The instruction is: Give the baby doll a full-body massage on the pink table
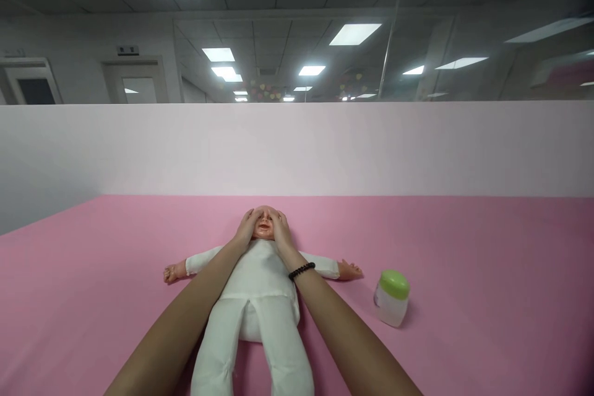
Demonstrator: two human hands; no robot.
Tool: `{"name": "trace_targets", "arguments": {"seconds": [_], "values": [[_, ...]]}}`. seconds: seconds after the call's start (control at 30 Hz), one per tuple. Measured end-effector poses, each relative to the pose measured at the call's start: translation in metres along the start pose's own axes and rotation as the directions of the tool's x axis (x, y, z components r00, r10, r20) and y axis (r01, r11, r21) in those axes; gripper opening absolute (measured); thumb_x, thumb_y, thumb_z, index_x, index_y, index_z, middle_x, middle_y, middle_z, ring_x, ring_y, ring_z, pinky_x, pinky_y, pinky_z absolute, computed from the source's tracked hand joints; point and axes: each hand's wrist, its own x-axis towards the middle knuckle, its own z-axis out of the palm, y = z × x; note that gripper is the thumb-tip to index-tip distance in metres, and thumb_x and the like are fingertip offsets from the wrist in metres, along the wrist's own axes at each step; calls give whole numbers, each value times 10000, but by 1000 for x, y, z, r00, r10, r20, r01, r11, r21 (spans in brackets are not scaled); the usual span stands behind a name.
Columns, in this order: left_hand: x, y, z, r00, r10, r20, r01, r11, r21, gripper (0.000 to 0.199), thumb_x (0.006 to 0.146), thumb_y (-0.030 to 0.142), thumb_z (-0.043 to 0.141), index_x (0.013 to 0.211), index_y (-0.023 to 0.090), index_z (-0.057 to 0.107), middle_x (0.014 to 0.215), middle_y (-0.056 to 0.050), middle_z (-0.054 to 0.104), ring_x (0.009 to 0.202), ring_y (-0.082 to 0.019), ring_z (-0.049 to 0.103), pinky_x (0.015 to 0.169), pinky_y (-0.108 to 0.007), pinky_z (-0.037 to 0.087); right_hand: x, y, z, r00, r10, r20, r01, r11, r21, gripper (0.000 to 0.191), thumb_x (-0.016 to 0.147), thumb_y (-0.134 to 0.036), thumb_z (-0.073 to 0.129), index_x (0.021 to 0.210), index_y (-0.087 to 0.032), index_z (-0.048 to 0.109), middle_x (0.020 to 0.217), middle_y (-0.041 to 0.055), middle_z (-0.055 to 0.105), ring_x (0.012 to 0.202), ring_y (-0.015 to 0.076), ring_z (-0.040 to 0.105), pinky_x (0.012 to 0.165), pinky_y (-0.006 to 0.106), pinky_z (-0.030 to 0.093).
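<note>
A baby doll (262, 272) in a white cloth suit lies on its back on the pink surface, arms spread out sideways and legs toward me. My left hand (247, 227) cups the left side of the doll's head, fingers curved around it. On the opposite side, my right hand (281, 229) holds the head in the same way. The doll's nose, mouth and chin show between my hands; its cheeks and parts of the forehead are covered. A black beaded bracelet (302, 270) circles my right wrist.
A small jar (392, 298) with a green lid and translucent body stands right of the doll's hand. The pink padded surface (464, 247) ends at a low white wall (325, 148). Behind it are doors, glass panels and ceiling lights.
</note>
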Motion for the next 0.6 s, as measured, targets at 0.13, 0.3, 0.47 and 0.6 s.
{"name": "trace_targets", "arguments": {"seconds": [0.13, 0.3, 0.47, 0.6], "values": [[-4, -2, -6, 999, -1, -34, 0, 1000, -11, 558, 737, 453, 775, 1174, 180, 560, 1103, -105, 685, 1029, -231, 662, 921, -349, 509, -8, -3, -2, 997, 59, 41, -62, 994, 85, 649, 678, -506, 707, 1248, -253, 529, 1199, 40, 632, 1086, 216, 627, 912, 306, 509], [-12, 7, -8, 999, -26, -34, 26, 1000, -5, 561, 735, 372, 793, 1192, 204, 514, 1103, -95, 660, 989, -224, 669, 887, -357, 538, -15, -8, -8, 991, 49, 125, -65, 989, 133, 711, 652, -459, 767, 1282, -268, 499, 1227, 37, 626, 1062, 209, 640, 874, 294, 530], [-18, 14, -6, 999, -35, -36, 33, 998, -55, 524, 721, 312, 784, 1156, 201, 514, 1054, -77, 660, 940, -211, 671, 859, -348, 547, -15, -6, -11, 989, -30, 142, 11, 991, 131, 624, 697, -441, 738, 1257, -255, 536, 1274, 43, 621, 1128, 207, 618, 925, 286, 514], [-17, 14, -5, 996, -42, -73, 37, 997, -61, 468, 748, 330, 743, 1145, 211, 524, 1021, -59, 659, 929, -199, 663, 848, -323, 539, -12, -3, -11, 993, -34, 109, 17, 987, 159, 539, 719, -421, 687, 1216, -238, 587, 1308, 45, 613, 1193, 207, 586, 986, 293, 485]]}}
